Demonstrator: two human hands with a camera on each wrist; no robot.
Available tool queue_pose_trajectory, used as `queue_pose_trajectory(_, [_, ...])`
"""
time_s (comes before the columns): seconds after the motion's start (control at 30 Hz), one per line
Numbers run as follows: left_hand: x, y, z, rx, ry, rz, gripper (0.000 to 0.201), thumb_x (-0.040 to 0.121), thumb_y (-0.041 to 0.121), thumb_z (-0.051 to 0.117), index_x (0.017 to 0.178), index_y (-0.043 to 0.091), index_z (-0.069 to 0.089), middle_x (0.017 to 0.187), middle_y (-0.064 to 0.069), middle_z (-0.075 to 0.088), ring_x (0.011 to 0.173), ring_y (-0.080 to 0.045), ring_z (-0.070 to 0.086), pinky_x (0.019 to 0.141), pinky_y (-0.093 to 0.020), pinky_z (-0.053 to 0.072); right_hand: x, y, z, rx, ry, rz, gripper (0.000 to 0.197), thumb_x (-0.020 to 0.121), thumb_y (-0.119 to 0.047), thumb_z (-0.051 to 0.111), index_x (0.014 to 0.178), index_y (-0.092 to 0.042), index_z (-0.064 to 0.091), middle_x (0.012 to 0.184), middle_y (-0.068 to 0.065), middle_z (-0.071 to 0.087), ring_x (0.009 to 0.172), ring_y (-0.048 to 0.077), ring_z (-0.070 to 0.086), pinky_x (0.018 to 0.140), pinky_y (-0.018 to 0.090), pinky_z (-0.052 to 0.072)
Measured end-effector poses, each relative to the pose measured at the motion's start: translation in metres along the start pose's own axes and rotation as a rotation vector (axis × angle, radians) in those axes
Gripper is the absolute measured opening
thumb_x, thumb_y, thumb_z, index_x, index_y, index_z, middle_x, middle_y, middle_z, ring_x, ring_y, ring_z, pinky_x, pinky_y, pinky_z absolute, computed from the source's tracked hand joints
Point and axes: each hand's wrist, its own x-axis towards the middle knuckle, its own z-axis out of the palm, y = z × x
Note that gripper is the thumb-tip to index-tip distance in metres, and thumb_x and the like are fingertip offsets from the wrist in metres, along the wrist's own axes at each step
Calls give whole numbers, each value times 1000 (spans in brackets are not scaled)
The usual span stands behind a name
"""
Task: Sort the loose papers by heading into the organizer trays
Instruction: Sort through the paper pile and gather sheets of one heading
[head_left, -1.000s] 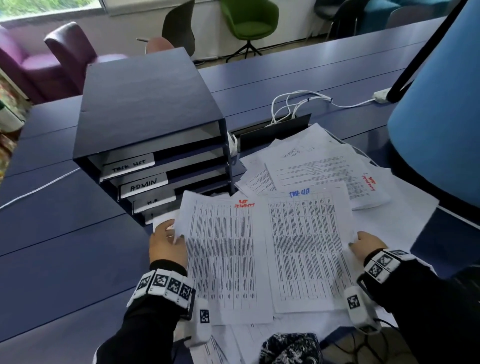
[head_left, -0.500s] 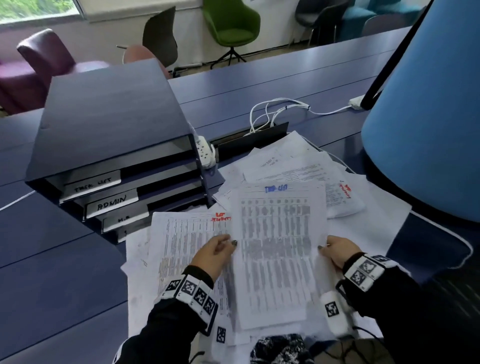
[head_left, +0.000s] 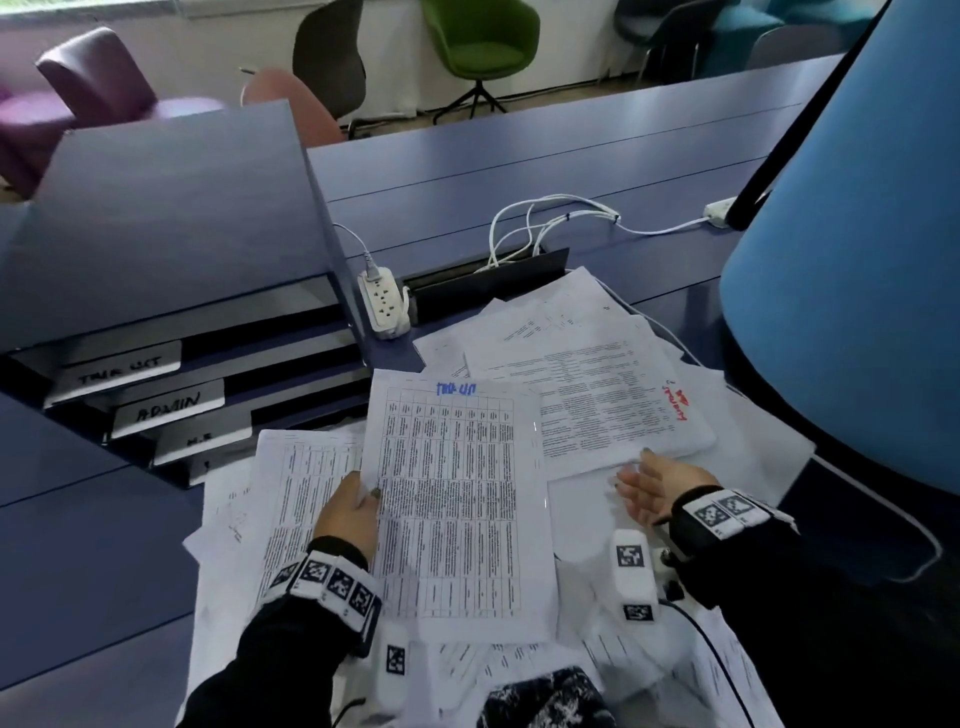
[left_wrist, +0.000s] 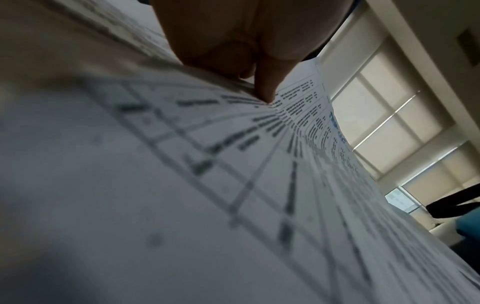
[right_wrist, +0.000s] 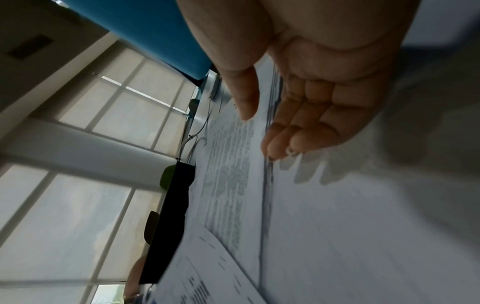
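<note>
A printed table sheet with a blue handwritten heading (head_left: 457, 499) is lifted over the paper pile, and my left hand (head_left: 358, 506) pinches its left edge, thumb on top; the left wrist view shows the same sheet (left_wrist: 259, 164) under my thumb. My right hand (head_left: 644, 486) hovers open to the right of it, fingers straight, holding nothing (right_wrist: 298, 115). Under and beside it lie loose papers, one with a red heading (head_left: 613, 410). The dark organizer (head_left: 171, 218) stands at the left with labelled trays: a task list tray (head_left: 119, 366), an admin tray (head_left: 169, 408) and a lower tray (head_left: 202, 441).
A white power strip (head_left: 383, 306) with cables sits just right of the organizer. A big blue lampshade (head_left: 852, 291) looms at the right. A black cable flap (head_left: 493, 278) stands behind the papers. Chairs stand beyond the desk.
My right hand has let go of the blue-headed sheet and opened. My left hand, which first held the left-hand sheet, now holds the blue-headed one alone, shifted left toward the organizer.
</note>
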Motion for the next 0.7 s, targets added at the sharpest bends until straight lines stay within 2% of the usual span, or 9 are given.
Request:
queue_pose_trajectory(0.07, [1,1,1,10,0,3,21,98,15,39,114,14,53,95,-4,58,78,-18,53,66,-25,38,4,-8,1,30,-29,24,35,95,-33,50,76,-4,51,45,6,62,40,17,60,34,19,46])
queue_pose_trajectory(0.13, [4,-2,1,18,3,-2,19,97,16,40,110,14,54,92,-5,60,74,-16,54,60,-23,37,8,-14,3,40,-33,28,38,95,-31,51,70,-2,49,58,9,59,48,21,57,31,19,44])
queue_pose_trajectory(0.2, [4,-2,1,21,-1,-7,18,97,16,41,109,14,55,92,-6,61,75,-18,55,60,-25,37,13,-16,5,20,-25,11,37,96,-28,51,68,-3,47,66,8,51,48,20,54,29,18,43])
queue_pose_trajectory(0.33, [2,1,0,8,6,-17,17,98,16,41,111,15,52,104,-3,60,90,-20,54,79,-31,40,23,-19,4,-31,-37,-57,31,99,-19,44,75,1,48,70,12,50,44,23,59,27,22,43])
queue_pose_trajectory(0.4, [0,1,-1,-33,19,-39,21,98,16,41,116,12,51,110,1,56,102,-20,52,92,-35,39,25,-24,-1,-24,-15,-127,19,99,-14,42,92,1,51,77,16,56,55,27,62,33,26,49])
queue_pose_trajectory(0.47, [0,-1,-2,-71,37,-61,28,98,15,41,124,10,49,121,-1,56,114,-26,52,102,-39,37,31,-30,-9,26,66,-252,17,93,-7,46,106,-4,55,91,19,64,71,33,65,48,32,56])
queue_pose_trajectory(0.53, [1,-4,-4,-104,59,-77,32,98,14,41,129,8,47,125,0,53,119,-27,49,103,-39,34,38,-36,-18,54,123,-342,26,88,-1,47,111,-7,59,101,19,66,82,35,67,58,36,57])
queue_pose_trajectory(0.63, [3,-5,-5,-106,51,-70,30,98,16,41,127,13,48,127,-7,57,115,-28,52,100,-40,37,47,-43,-26,70,163,-368,36,82,11,48,114,-3,58,105,22,65,85,38,66,57,38,56])
queue_pose_trajectory(0.7, [3,-5,-7,-142,31,-79,30,98,17,42,127,16,49,125,-5,58,115,-28,53,102,-43,37,51,-45,-27,69,207,-377,38,79,17,50,109,-5,58,103,19,64,85,37,64,59,41,55])
